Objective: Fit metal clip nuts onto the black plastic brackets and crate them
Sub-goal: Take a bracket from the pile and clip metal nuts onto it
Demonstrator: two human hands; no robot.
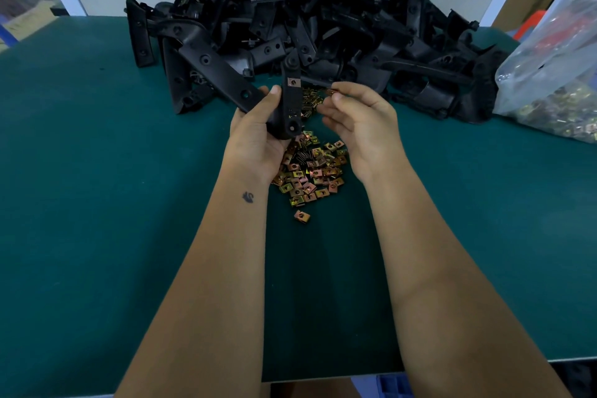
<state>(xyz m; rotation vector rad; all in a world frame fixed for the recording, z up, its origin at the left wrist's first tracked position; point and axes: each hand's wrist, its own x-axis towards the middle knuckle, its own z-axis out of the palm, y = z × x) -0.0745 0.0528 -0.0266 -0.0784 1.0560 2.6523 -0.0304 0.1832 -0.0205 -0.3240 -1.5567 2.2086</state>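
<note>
Both hands' fingers clamp: left hand (258, 126) on bracket (289, 100), right hand (361, 119) on clip nut (329, 93).

Both bare forearms are stretched forward, side by side. The left hand (255, 129) is turned palm-up, fingers and thumb curled round a black bracket (289, 100), held upright. The right hand (361, 119) is raised beside it, thumb and forefinger pinched together.

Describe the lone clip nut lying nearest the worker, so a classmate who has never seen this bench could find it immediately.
Start at the green table and find the loose heap of brass-coloured clip nuts between the two forearms. Just below its near edge lies the single clip nut. It alone sits apart on bare mat, touching no other.
</note>
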